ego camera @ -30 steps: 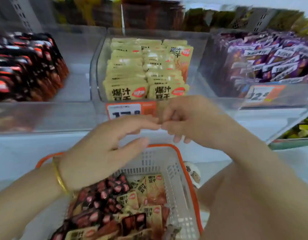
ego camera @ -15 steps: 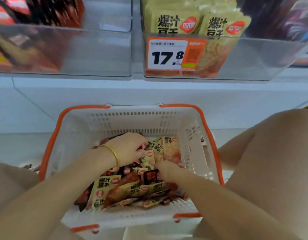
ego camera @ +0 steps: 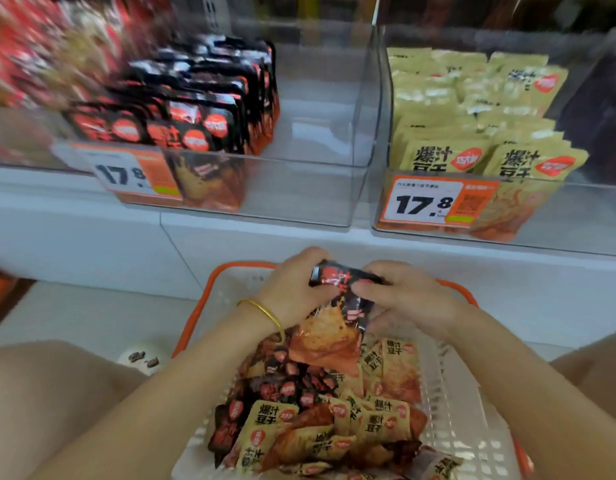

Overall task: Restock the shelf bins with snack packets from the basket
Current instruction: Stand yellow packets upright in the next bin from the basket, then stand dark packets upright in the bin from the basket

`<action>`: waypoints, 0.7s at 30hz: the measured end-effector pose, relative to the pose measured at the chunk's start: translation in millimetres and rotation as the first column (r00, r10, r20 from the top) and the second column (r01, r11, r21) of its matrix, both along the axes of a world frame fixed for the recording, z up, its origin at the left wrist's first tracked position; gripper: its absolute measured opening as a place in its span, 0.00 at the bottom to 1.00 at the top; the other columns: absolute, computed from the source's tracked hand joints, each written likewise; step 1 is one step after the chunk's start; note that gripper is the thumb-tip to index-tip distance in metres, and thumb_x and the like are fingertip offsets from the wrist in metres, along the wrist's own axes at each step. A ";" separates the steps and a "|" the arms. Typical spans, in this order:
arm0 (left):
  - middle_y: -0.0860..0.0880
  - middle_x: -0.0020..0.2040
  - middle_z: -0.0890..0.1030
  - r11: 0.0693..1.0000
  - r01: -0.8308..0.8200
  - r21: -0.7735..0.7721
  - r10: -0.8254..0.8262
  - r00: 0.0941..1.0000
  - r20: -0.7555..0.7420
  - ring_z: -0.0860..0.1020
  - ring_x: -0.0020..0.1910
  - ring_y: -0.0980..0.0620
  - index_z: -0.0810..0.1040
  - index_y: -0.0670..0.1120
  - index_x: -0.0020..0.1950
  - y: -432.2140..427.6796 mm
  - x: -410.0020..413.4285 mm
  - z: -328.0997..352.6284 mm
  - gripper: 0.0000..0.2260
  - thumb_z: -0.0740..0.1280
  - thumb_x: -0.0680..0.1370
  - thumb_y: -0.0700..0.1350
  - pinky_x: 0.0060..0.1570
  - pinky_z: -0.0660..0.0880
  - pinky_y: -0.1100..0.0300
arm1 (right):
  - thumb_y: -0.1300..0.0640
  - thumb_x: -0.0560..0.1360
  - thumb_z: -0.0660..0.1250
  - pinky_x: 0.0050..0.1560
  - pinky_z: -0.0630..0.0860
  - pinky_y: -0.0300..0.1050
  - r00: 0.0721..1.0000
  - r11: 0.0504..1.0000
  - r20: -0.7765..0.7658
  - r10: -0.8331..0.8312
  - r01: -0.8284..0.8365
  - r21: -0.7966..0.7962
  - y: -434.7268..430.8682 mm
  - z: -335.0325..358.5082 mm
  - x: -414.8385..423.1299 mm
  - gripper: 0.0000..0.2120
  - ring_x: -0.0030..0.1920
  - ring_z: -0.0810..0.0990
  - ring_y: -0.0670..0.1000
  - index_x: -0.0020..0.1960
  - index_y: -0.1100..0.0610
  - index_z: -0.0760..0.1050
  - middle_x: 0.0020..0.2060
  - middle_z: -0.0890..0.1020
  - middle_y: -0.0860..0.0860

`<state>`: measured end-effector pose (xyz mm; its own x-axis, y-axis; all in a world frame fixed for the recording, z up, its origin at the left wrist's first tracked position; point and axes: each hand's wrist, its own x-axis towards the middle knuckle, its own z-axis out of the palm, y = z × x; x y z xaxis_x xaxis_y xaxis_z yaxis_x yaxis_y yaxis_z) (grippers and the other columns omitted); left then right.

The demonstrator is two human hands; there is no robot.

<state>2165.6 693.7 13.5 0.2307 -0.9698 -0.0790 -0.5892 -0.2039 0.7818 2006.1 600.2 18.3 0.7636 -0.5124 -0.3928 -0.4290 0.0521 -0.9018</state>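
Fingers (ego camera: 368, 288) of left hand (ego camera: 292, 289) and right hand (ego camera: 407, 294) pinching black packet (ego camera: 344, 276) between them, over basket (ego camera: 244, 265)

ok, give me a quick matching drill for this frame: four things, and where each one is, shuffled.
Things:
1. black packet
2. basket
3. gold bangle
4. yellow-packet bin

Places:
A. on the left wrist
B. on the shelf, upper right
C. below the shelf, under the hands, full of mixed packets
D. gripped by left hand and right hand

Pairs: 1-D, 2-C, 3-A, 4-B.
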 end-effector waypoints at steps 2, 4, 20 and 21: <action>0.44 0.49 0.78 0.987 -0.088 -0.133 0.076 0.992 -0.097 0.78 0.51 0.43 0.73 0.46 0.54 5.1 13.0 30.9 0.16 0.71 0.69 0.46 0.54 0.74 0.50 | 0.64 0.74 0.66 0.43 0.81 0.41 0.982 0.999 0.187 -0.011 0.002 0.049 14.5 31.8 9.2 0.10 0.42 0.83 0.46 0.54 0.55 0.75 0.42 0.84 0.47; 0.43 0.50 0.80 0.955 -0.154 -0.254 0.119 0.982 -0.145 0.80 0.50 0.45 0.73 0.46 0.55 9.3 24.7 63.0 0.18 0.71 0.68 0.47 0.52 0.76 0.50 | 0.68 0.73 0.66 0.42 0.77 0.34 0.957 0.997 0.288 0.040 -0.019 -0.077 23.8 62.6 22.4 0.13 0.42 0.81 0.41 0.53 0.53 0.77 0.40 0.84 0.43; 0.43 0.68 0.73 0.925 -0.073 -0.374 0.349 0.553 0.757 0.68 0.70 0.43 0.74 0.45 0.66 -24.9 122.3 108.8 0.28 0.47 0.76 0.56 0.68 0.61 0.41 | 0.62 0.76 0.66 0.47 0.75 0.38 0.844 0.627 -0.015 -0.536 0.386 -0.677 -122.8 118.1 215.0 0.16 0.61 0.76 0.56 0.62 0.65 0.71 0.61 0.76 0.62; 0.43 0.68 0.73 0.929 -0.074 -0.363 0.342 0.551 0.761 0.69 0.69 0.43 0.75 0.45 0.66 -25.6 124.7 104.7 0.27 0.47 0.77 0.56 0.67 0.61 0.41 | 0.61 0.76 0.66 0.52 0.75 0.41 0.822 0.610 -0.031 -0.569 0.396 -0.686 -132.0 111.7 221.8 0.16 0.62 0.75 0.56 0.62 0.66 0.71 0.61 0.76 0.62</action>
<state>2290.3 668.1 118.3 0.2648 -0.8331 0.4856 -0.9594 -0.2785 0.0454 2227.9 468.2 130.0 0.2635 -0.9638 0.0420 -0.7013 -0.2212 -0.6777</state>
